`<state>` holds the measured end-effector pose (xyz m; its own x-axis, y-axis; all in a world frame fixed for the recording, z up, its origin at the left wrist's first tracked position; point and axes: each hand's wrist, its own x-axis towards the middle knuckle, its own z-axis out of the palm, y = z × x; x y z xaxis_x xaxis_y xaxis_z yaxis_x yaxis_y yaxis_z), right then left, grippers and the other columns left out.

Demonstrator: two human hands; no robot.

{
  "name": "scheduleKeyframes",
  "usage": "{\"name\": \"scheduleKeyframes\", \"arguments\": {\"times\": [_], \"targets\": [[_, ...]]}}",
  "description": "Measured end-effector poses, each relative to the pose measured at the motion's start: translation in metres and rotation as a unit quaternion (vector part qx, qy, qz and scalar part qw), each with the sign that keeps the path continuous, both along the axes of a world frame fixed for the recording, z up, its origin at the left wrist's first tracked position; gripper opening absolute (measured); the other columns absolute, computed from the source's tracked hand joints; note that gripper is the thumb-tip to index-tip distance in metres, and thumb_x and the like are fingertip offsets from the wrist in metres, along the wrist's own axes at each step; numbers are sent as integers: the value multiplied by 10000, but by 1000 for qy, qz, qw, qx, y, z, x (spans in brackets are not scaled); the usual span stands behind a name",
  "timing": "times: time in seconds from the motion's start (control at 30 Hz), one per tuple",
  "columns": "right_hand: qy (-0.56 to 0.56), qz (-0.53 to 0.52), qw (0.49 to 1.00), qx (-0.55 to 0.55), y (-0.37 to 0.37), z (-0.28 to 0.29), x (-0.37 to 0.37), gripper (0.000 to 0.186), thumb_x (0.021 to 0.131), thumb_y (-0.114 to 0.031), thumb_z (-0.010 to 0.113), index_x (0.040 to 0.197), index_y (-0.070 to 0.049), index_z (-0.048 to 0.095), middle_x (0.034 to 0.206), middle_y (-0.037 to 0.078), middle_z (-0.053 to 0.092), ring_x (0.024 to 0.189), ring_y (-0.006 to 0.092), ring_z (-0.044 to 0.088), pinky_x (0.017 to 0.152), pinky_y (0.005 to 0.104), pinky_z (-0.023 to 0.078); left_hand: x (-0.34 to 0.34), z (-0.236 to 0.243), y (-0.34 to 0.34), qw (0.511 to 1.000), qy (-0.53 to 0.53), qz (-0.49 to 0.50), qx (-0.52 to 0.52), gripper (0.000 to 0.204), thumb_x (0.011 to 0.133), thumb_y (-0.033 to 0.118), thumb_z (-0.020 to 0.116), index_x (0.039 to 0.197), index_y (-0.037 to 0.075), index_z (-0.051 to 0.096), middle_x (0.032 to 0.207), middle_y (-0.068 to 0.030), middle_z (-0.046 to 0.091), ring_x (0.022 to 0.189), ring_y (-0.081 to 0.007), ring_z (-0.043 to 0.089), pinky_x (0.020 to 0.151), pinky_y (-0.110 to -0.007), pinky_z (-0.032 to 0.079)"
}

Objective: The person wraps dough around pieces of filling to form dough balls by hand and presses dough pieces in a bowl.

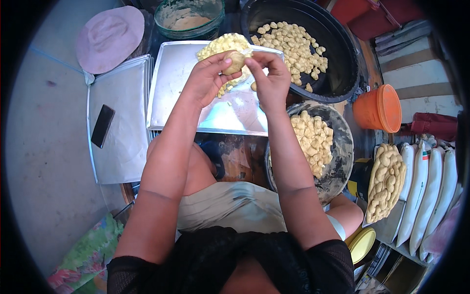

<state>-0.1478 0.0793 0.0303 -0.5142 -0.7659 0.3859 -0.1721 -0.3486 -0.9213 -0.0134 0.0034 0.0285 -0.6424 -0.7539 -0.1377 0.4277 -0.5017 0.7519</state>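
Over the metal tray, my left hand is closed round a small, flattened piece of dough. The thumb and fingers of my right hand pinch at its right edge. Beneath the dough lies a heap of small pale-yellow chunks, partly hidden by my hands. A big black tub behind my right hand holds many rounded tan dough balls. Under my right forearm sits a round, flour-smeared basin of cut dough lumps.
Left of the tray, a phone lies on stacked metal sheets, with a pink hat behind. A green bowl of flour stands at the back. To the right are an orange bucket, a dough slab and white sacks.
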Motion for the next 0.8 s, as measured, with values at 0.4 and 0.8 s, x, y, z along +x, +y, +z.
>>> {"name": "scheduleKeyframes", "arguments": {"times": [0.4, 0.8], "targets": [[278, 150, 947, 65, 6, -2, -18, 269, 810, -311, 701, 963, -89, 702, 1459, 148, 359, 1321, 347, 313, 1061, 473, 224, -4, 10, 22, 996, 2, -53, -72, 463, 896, 229, 651, 1285, 20, 508, 1151, -82, 584, 1017, -155, 566, 864, -301, 483], [343, -113, 926, -111, 60, 48, -33, 255, 825, -111, 689, 1070, -75, 625, 832, 82, 650, 756, 191, 596, 711, 303, 478, -7, -1, 12, 968, -70, -85, -227, 517, 940, 505, 485, 1028, 10, 606, 883, -75, 616, 740, -128, 586, 650, -251, 477]]}}
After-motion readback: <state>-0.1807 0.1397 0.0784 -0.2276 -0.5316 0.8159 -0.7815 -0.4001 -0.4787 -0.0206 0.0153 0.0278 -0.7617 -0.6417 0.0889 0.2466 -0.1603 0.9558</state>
